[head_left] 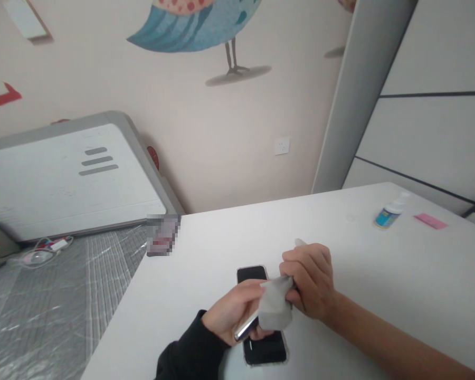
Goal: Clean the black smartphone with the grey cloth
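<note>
Left hand closed around a slim silver object and a grey cloth; right hand pinching the same cloth. Both directly above a black phone, flat on the white bench; blue-labelled bottle and pink card farther off.

The left hand and right hand, with a cloth bunched between them, cover the middle of the phone — from above, that is the blockage. Right of the phone, a hand could pass over the worktop as far as a small bottle and a pink card. Left of it, there is room up to the worktop's edge, with a mattress beyond.
</note>
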A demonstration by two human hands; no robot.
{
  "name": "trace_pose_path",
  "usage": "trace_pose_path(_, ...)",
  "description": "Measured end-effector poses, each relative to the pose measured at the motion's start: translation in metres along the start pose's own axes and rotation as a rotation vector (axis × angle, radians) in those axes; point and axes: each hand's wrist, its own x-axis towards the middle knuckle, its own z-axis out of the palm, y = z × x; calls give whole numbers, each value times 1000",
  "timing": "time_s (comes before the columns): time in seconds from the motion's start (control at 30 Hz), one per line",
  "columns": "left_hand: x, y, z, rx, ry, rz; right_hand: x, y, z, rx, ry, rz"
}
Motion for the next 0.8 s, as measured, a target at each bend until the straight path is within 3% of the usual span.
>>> trace_pose_path(0.13,-4,3,7,-29,-45,191,3,6,-7,70,-13,-30)
trace_pose_path(0.37,-6,11,13,-130,50,386,1,17,-7,191,-329,62)
trace_pose_path(0.5,-4,11,11,-248,98,353,-1,6,0,147,-555,73)
trace_pose_path(0.63,-5,11,5,-315,101,261,-1,-15,3,186,-728,-27)
trace_pose_path(0.8,-4,6,6,-317,49,265,-3,-14,7,229,-732,-78)
